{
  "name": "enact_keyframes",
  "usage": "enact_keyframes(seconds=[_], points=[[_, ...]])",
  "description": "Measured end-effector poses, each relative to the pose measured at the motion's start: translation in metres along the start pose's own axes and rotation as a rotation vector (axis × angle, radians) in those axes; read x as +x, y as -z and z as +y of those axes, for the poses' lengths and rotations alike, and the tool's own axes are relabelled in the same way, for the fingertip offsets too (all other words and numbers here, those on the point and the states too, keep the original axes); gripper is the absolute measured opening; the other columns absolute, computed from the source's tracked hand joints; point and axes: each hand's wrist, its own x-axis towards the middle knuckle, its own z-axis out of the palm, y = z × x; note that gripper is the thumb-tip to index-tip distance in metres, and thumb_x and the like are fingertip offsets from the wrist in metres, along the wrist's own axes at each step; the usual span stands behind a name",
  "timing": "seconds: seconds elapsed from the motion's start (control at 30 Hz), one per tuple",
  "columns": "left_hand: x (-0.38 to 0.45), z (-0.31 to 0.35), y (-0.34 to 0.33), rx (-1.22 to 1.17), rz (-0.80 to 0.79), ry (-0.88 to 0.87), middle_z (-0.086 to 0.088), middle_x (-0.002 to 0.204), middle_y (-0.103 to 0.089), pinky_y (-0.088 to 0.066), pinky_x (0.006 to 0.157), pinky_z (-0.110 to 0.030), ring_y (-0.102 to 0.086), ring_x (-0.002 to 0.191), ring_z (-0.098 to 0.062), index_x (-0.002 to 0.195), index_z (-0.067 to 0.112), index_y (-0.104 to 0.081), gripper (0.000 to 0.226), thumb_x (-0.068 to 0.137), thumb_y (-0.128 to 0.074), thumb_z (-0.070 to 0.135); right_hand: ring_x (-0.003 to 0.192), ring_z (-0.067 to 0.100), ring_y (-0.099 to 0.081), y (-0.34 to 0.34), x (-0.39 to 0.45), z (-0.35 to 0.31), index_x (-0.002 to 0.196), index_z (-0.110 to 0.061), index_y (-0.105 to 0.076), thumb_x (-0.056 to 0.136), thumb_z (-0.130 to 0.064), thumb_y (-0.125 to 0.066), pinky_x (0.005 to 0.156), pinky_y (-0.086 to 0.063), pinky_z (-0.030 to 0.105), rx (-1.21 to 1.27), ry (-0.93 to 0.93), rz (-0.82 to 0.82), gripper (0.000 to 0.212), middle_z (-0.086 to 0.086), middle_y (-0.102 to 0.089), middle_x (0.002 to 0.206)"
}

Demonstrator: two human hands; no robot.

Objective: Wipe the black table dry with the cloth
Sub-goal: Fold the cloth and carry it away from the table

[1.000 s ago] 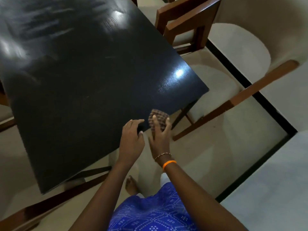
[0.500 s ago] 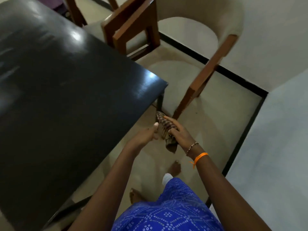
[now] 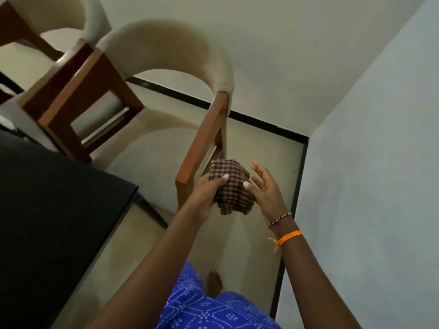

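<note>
A brown and purple checked cloth (image 3: 231, 186), bunched up, is held in the air in front of me, off to the right of the black table (image 3: 47, 214). My left hand (image 3: 207, 189) grips its left side with the thumb on top. My right hand (image 3: 266, 188) touches the cloth's right side with the thumb, its fingers spread and straight. Only the table's near right corner shows, at the left of the view.
A wooden armchair with cream cushions (image 3: 166, 74) stands just beyond the cloth, its arm (image 3: 202, 148) close to my hands. A second chair (image 3: 47, 39) is at the top left. A pale wall (image 3: 368, 186) rises on the right, with the floor (image 3: 256, 143) between.
I have turned away from the table toward the chair and the wall. The cloth went from my right hand's grip to my left hand's, and my right hand's fingers have spread.
</note>
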Motion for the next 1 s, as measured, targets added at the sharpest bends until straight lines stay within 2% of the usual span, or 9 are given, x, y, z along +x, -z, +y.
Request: enact_keyframes(seconds=[0.1,0.2,0.27,0.4,0.57,0.63,0.73,0.83,1.0], points=[[0.031,0.014,-0.029,-0.013,-0.055,0.015,-0.008,0.099,-0.072,-0.056,0.065,-0.031,-0.069,0.089,-0.023,0.109,0.008,-0.063,0.024,0.086,-0.062,0.016,0.134,0.024,-0.040,0.017,0.034,0.003,0.145,-0.012,-0.028,0.094,-0.011,-0.052,0.109,-0.038,0.047,0.161,-0.149,0.083,0.056,0.008,-0.034,0.149],[0.076,0.032,-0.058,-0.020,-0.108,0.029,-0.009,0.103,-0.070,-0.056,0.068,-0.032,-0.067,0.094,-0.024,0.110,0.009,-0.062,0.025,0.086,-0.061,0.015,0.108,0.023,-0.063,0.032,0.080,0.004,0.127,-0.012,-0.052,0.098,-0.024,-0.043,0.090,-0.054,0.039,0.403,-0.253,0.065,0.032,0.014,-0.060,0.125],[0.112,0.049,-0.076,-0.043,-0.120,0.049,-0.011,0.107,-0.067,-0.055,0.072,-0.034,-0.065,0.097,-0.025,0.112,0.009,-0.060,0.026,0.087,-0.060,0.014,0.093,0.018,-0.067,0.044,0.119,0.001,0.107,-0.018,-0.063,0.098,-0.033,-0.040,0.082,-0.055,0.033,0.514,-0.334,0.059,0.030,0.009,-0.068,0.106],[0.188,0.090,-0.109,-0.048,-0.140,0.094,-0.017,0.115,-0.063,-0.053,0.084,-0.041,-0.061,0.105,-0.031,0.119,0.003,-0.055,0.033,0.088,-0.057,0.012,0.085,0.022,-0.066,0.070,0.205,-0.017,0.111,-0.008,-0.062,0.098,-0.030,-0.040,0.079,-0.051,0.035,0.664,-0.390,0.106,0.034,0.009,-0.071,0.092],[0.279,0.158,-0.145,-0.011,-0.188,0.112,-0.022,0.119,-0.060,-0.054,0.076,-0.039,-0.058,0.109,-0.036,0.123,0.001,-0.051,0.037,0.088,-0.055,0.008,0.076,0.030,-0.056,0.100,0.313,-0.051,0.118,0.000,-0.058,0.095,-0.022,-0.046,0.065,-0.038,0.035,0.662,-0.370,0.187,0.034,0.017,-0.062,0.091],[0.310,0.182,-0.156,0.021,-0.184,0.112,-0.021,0.119,-0.060,-0.053,0.079,-0.042,-0.057,0.110,-0.037,0.124,0.003,-0.049,0.037,0.087,-0.055,0.006,0.078,0.029,-0.061,0.113,0.354,-0.062,0.107,-0.006,-0.064,0.091,-0.019,-0.049,0.066,-0.042,0.035,0.675,-0.342,0.157,0.025,0.014,-0.065,0.091],[0.355,0.211,-0.166,0.038,-0.153,0.111,-0.019,0.121,-0.059,-0.051,0.086,-0.045,-0.056,0.112,-0.035,0.125,0.006,-0.049,0.038,0.087,-0.054,0.003,0.079,0.027,-0.062,0.128,0.411,-0.077,0.108,-0.005,-0.062,0.089,-0.018,-0.050,0.066,-0.042,0.034,0.690,-0.363,0.119,0.025,0.013,-0.067,0.090],[0.402,0.237,-0.171,0.028,-0.098,0.086,-0.016,0.123,-0.057,-0.053,0.076,-0.036,-0.056,0.109,-0.030,0.127,0.010,-0.046,0.041,0.087,-0.055,0.002,0.075,0.025,-0.063,0.137,0.478,-0.087,0.107,-0.004,-0.062,0.094,-0.016,-0.045,0.063,-0.044,0.031,0.629,-0.407,0.073,0.024,0.012,-0.069,0.085],[0.481,0.277,-0.178,-0.041,0.024,0.055,-0.008,0.117,-0.060,-0.052,0.072,-0.031,-0.059,0.103,-0.024,0.125,0.017,-0.046,0.046,0.083,-0.063,0.007,0.092,0.035,-0.057,0.148,0.597,-0.108,0.126,0.004,-0.049,0.095,-0.006,-0.043,0.079,-0.045,0.042,0.472,-0.413,-0.126,0.033,0.024,-0.060,0.108]])
